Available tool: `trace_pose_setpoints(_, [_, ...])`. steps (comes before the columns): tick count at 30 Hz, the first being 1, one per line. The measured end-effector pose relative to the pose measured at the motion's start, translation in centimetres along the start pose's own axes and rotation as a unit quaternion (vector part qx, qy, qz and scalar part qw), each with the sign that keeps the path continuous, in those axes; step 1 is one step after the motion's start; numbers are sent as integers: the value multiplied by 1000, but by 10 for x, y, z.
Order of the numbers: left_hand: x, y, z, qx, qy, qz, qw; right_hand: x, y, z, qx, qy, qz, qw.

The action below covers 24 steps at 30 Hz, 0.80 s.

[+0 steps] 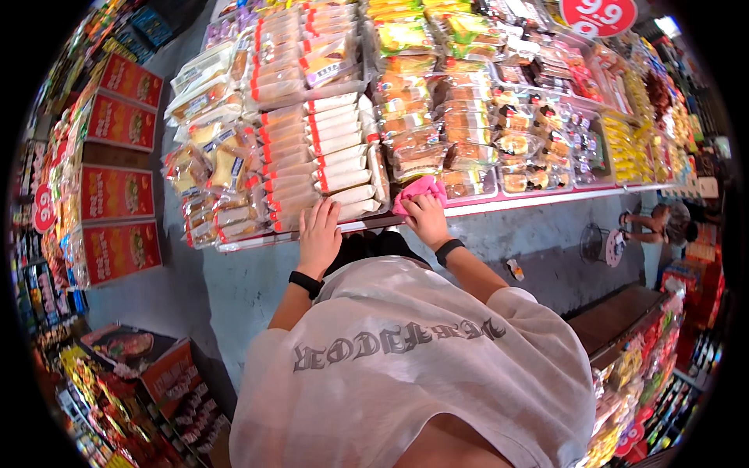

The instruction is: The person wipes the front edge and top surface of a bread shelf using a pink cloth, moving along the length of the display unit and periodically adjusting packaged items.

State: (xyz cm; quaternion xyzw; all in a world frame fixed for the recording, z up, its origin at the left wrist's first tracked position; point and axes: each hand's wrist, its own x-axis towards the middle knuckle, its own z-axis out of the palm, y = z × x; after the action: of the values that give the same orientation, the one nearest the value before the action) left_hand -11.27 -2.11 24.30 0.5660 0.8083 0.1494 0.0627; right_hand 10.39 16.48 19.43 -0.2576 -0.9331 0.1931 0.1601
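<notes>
My right hand (427, 220) presses its fingers onto a bunched pink cloth (419, 189) at the front edge of the display stand (515, 198). To its left, my left hand (319, 234) rests on the same edge with fingers stretched out, holding nothing; the fingertips reach the nearest row of white wrapped snack packs (349, 195). Clear-wrapped bread rolls (417, 150) in trays lie just beyond the cloth. Red-and-white packs (287, 179) stand in rows beyond my left hand.
Clear-wrapped sandwich breads (226, 168) fill the stand's left end. Stacked red cartons (118, 187) stand across the left aisle. On the right are a round stool (615, 248), a seated person (659, 222) and a small wrapper (515, 270) on the floor. A dark-topped shelf (616, 316) stands behind me.
</notes>
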Motion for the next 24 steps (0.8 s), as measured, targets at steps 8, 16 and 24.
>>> trace_pose_setpoints(8, [-6,2,-1,26,-24,15,999,-6,-45,10,251,-92,14,964])
trace_pose_setpoints(16, [8,-24,-14,-2,-14,96,995,32,-99,19,191,-180,-82,962])
trace_pose_setpoints(24, [-30,-101,-40,-88,72,32,993,55,-150,43,137,-283,-157,936])
